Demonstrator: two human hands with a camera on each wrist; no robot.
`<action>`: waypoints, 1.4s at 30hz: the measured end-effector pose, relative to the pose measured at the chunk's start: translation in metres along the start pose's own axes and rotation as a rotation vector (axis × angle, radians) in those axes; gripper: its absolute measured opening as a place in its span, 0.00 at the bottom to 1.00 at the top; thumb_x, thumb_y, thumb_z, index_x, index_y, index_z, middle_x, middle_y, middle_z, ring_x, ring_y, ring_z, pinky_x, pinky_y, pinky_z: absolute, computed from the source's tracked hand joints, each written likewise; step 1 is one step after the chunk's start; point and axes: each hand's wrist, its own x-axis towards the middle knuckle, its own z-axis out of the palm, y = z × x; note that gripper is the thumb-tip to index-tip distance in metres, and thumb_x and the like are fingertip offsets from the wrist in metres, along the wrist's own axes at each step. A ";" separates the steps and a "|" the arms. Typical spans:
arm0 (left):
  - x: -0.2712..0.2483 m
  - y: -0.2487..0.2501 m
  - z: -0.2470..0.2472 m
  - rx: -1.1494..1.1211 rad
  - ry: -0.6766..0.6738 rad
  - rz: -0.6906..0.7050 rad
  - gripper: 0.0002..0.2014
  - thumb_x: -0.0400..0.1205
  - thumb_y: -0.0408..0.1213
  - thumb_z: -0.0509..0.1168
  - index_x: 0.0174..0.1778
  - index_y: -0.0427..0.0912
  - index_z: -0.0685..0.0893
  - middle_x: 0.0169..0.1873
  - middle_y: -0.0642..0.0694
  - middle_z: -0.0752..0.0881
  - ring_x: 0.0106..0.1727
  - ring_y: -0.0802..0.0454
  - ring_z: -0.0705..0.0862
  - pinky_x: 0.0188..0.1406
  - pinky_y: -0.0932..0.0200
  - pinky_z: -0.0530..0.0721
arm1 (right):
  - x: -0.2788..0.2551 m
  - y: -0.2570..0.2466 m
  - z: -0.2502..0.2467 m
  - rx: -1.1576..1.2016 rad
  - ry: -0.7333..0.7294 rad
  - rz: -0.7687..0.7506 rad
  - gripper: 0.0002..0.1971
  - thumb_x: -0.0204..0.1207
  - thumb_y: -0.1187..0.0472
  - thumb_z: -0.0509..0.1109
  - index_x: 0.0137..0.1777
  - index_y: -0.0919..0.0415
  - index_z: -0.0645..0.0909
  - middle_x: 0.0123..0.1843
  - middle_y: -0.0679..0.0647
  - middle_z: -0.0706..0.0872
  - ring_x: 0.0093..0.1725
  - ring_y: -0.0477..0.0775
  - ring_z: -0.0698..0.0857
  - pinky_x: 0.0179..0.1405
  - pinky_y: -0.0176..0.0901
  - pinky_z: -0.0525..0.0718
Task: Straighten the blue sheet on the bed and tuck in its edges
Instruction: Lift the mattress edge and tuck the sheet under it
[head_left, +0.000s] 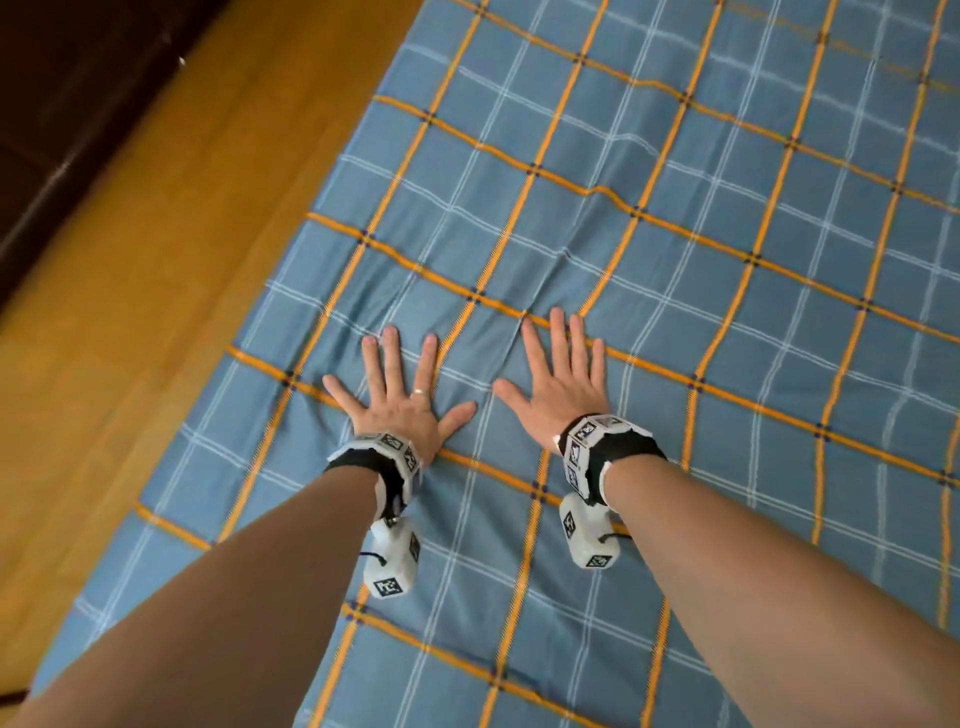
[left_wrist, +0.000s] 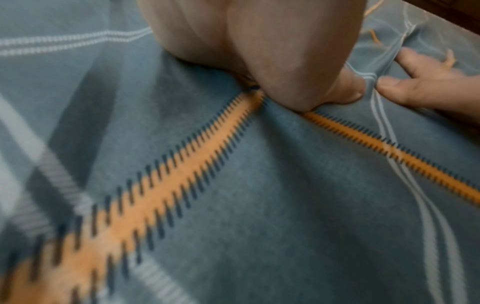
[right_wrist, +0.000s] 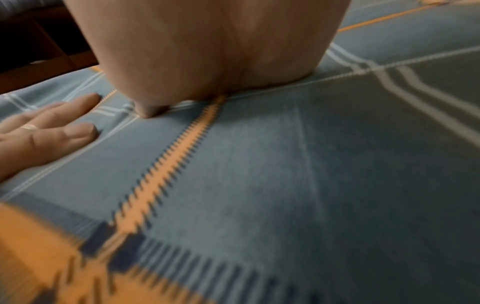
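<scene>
A blue sheet (head_left: 649, 322) with orange and white grid lines covers the bed. Both hands lie flat on it, side by side, fingers spread and straight. My left hand (head_left: 400, 387) presses near the sheet's left edge; my right hand (head_left: 563, 371) rests a palm's width to its right. Small creases fan out from the fingertips. In the left wrist view the heel of my left hand (left_wrist: 259, 51) bears on the sheet (left_wrist: 259, 205). In the right wrist view my right hand (right_wrist: 207, 51) does the same on the sheet (right_wrist: 285, 174), and my left hand's fingers (right_wrist: 52, 131) show at the left.
A yellow-brown wooden surface (head_left: 156, 249) runs along the sheet's left edge, with dark wooden furniture (head_left: 62, 114) beyond it at the top left. The sheet stretches on to the right and far side, with low wrinkles (head_left: 613, 192) across its middle.
</scene>
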 end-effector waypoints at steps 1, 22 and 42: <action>0.002 -0.002 0.001 -0.004 0.017 0.003 0.44 0.72 0.78 0.31 0.77 0.62 0.20 0.79 0.45 0.20 0.80 0.40 0.22 0.70 0.16 0.33 | 0.002 0.000 0.001 0.001 0.017 0.000 0.41 0.79 0.27 0.40 0.84 0.43 0.28 0.85 0.53 0.24 0.83 0.57 0.24 0.81 0.62 0.28; 0.035 -0.107 -0.113 0.411 -0.427 0.768 0.41 0.77 0.54 0.69 0.85 0.54 0.58 0.86 0.44 0.50 0.85 0.42 0.53 0.83 0.47 0.57 | -0.097 -0.190 0.020 0.493 -0.285 0.463 0.50 0.72 0.42 0.73 0.86 0.37 0.42 0.88 0.56 0.35 0.87 0.60 0.39 0.83 0.65 0.57; 0.158 -0.033 -0.213 0.921 -0.160 1.113 0.28 0.73 0.40 0.75 0.69 0.53 0.76 0.70 0.46 0.71 0.74 0.43 0.71 0.69 0.43 0.77 | -0.007 -0.195 -0.065 0.776 0.027 0.933 0.35 0.71 0.37 0.73 0.68 0.63 0.74 0.66 0.60 0.80 0.67 0.63 0.78 0.63 0.55 0.81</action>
